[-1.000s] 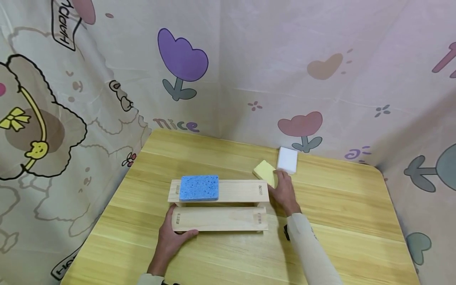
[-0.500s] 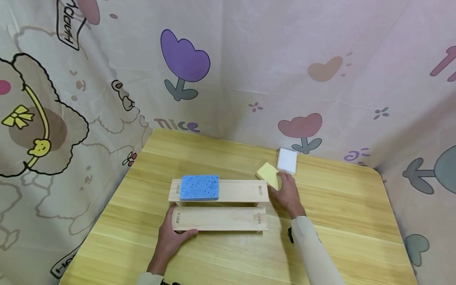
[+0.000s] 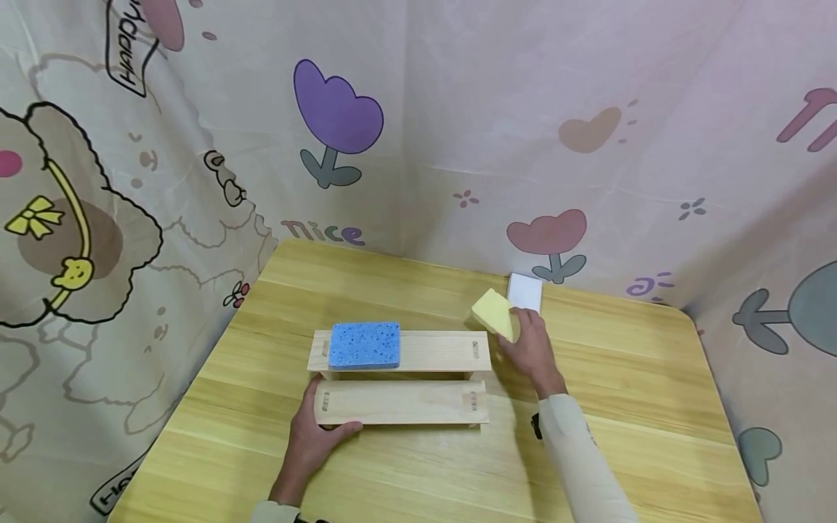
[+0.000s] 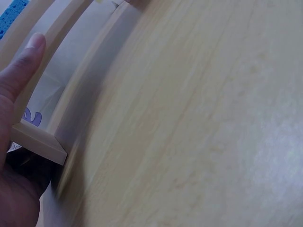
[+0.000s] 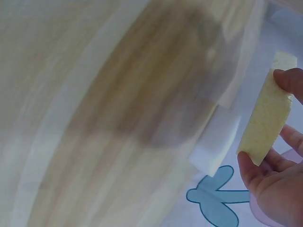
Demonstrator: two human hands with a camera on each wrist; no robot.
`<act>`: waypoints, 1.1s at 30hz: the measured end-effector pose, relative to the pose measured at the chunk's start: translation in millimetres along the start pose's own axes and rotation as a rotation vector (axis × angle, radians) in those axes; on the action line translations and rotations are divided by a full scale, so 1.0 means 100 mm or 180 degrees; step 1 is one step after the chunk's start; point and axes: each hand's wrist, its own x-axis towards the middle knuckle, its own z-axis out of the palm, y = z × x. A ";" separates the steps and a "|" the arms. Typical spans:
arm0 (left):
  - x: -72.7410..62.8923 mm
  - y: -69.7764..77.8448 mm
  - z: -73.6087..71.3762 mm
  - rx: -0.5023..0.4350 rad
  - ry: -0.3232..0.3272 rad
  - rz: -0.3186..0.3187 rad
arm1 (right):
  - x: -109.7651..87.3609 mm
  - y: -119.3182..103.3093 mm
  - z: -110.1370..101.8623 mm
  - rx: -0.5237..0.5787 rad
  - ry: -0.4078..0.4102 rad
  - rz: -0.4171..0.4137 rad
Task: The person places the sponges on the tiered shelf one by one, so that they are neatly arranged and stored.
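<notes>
- Yellow sponge (image 3: 495,312): beyond the right end of a two-step wooden rack (image 3: 402,402), held above the table, near a white block (image 3: 525,290) at the back edge.
- Table (image 3: 621,356): pale yellow wood grain, rounded at the far right corner, with the rack standing on it; a blue sponge (image 3: 364,345) lies flat on the left part of the upper step.
- Room: a printed curtain (image 3: 458,94) hangs behind the table and along its sides, patterned with tulips, hearts and a large cartoon animal at left.
- Writing: the curtain reads "nice" just above the table and "HAPPY" sideways at upper left; lettering at lower left is cut off.
- Right hand (image 3: 531,347): narrowed, pinching the yellow sponge between thumb and fingers.
- Left hand (image 3: 314,439): gripping the rack's left end, thumb along the front edge of the lower step.
</notes>
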 end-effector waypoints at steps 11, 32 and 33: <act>0.00 0.00 0.00 0.0000 0.0004 0.0002 | 0.00 -0.08 -0.13 0.0059 0.0190 -0.0158; -0.01 0.00 0.00 0.0000 0.0007 0.0047 | -0.04 -0.42 -0.39 0.0315 0.0344 -0.0767; -0.01 0.00 0.00 0.0004 0.0008 0.0052 | -0.05 -0.44 -0.40 0.0330 0.0325 -0.0775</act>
